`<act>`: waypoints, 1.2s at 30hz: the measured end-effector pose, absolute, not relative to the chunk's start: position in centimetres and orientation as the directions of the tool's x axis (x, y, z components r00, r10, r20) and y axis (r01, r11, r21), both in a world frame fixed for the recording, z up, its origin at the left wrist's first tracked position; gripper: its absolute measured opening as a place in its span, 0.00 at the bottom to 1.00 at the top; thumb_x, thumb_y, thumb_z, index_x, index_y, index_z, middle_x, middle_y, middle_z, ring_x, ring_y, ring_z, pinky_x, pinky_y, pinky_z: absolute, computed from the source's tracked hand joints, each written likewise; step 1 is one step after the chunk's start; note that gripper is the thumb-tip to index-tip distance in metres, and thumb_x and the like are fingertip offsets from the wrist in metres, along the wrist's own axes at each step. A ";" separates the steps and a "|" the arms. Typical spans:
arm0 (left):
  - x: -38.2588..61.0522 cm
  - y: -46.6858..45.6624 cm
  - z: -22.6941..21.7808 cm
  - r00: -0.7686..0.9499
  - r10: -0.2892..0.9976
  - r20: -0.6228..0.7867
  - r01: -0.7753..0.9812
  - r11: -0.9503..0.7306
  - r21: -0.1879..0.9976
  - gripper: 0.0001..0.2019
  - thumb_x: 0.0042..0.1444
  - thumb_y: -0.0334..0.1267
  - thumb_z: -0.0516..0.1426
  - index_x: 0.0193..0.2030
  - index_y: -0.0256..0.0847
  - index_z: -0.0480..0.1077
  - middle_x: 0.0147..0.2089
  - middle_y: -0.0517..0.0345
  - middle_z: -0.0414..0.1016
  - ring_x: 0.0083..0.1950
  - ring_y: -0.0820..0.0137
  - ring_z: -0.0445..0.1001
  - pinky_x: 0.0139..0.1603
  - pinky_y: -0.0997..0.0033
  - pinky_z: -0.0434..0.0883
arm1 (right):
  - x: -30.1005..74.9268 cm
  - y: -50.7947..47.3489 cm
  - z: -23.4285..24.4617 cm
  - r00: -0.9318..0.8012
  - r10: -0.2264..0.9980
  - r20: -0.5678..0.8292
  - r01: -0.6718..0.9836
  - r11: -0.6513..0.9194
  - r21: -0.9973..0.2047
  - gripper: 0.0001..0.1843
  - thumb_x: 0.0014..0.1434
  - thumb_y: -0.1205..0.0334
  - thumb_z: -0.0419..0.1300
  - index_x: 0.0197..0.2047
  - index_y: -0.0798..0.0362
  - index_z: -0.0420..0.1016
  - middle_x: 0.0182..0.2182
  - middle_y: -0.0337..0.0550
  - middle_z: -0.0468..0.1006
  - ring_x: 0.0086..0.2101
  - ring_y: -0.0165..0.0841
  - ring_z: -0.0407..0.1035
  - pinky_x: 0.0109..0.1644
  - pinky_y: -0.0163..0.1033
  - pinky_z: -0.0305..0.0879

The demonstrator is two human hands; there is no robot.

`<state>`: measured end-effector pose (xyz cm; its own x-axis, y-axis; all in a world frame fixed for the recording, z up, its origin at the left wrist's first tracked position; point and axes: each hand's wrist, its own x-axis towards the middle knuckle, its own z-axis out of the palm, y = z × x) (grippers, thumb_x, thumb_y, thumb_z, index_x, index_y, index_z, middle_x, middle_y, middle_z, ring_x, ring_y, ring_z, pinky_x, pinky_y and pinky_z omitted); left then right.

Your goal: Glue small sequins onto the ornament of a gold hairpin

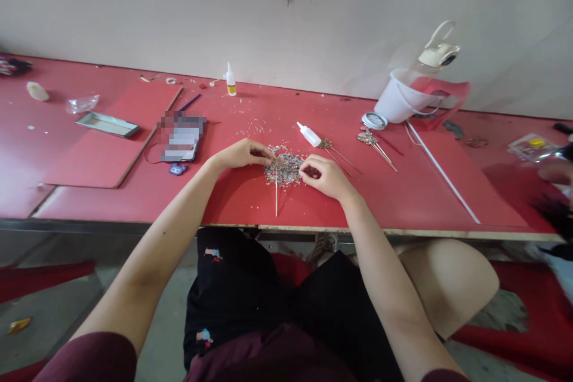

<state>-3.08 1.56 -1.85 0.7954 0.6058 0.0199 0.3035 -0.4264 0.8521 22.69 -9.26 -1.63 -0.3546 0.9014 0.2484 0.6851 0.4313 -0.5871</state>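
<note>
A heap of small multicoloured chips (293,176) lies spread on the red tabletop between my hands. My left hand (248,154) reaches in from the left, its thumb and fingers closed on the ornate head of a hairpin (276,194), whose thin prong points toward the table's front edge. At the heap's right side, my right hand (329,175) has its fingertips pinched together; anything between them is too small to make out. Just behind my right hand lie a white glue bottle (308,134) on its side and a second hairpin (342,158) with two prongs.
Another glue bottle (231,82) stands near the wall. Leftward are a phone (181,140), a blue tag (178,169) and a shallow tray (107,125). To the right are a decorated hairpin (378,146), a round lid (375,121) and a white bucket (396,98). A person's hand shows far right.
</note>
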 end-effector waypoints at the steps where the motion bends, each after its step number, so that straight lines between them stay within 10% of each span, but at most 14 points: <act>1: -3.1 1.5 -1.8 0.795 0.607 0.018 0.307 -0.427 0.851 0.14 0.53 0.41 0.61 0.46 0.39 0.77 0.45 0.53 0.80 0.45 0.69 0.77 0.47 0.73 0.69 | 22.7 -9.3 -1.6 -0.352 0.903 0.247 0.685 0.429 -0.589 0.03 0.58 0.63 0.55 0.32 0.50 0.69 0.33 0.41 0.72 0.34 0.32 0.66 0.41 0.39 0.62; 36: -2.9 1.3 -1.3 0.799 0.601 0.013 0.309 -0.428 0.849 0.13 0.53 0.40 0.61 0.45 0.39 0.77 0.46 0.54 0.80 0.45 0.70 0.77 0.47 0.72 0.69 | 23.0 -9.5 -1.3 -0.406 0.897 0.172 0.613 0.407 -0.677 0.03 0.54 0.65 0.57 0.29 0.51 0.68 0.29 0.38 0.72 0.30 0.29 0.65 0.36 0.37 0.61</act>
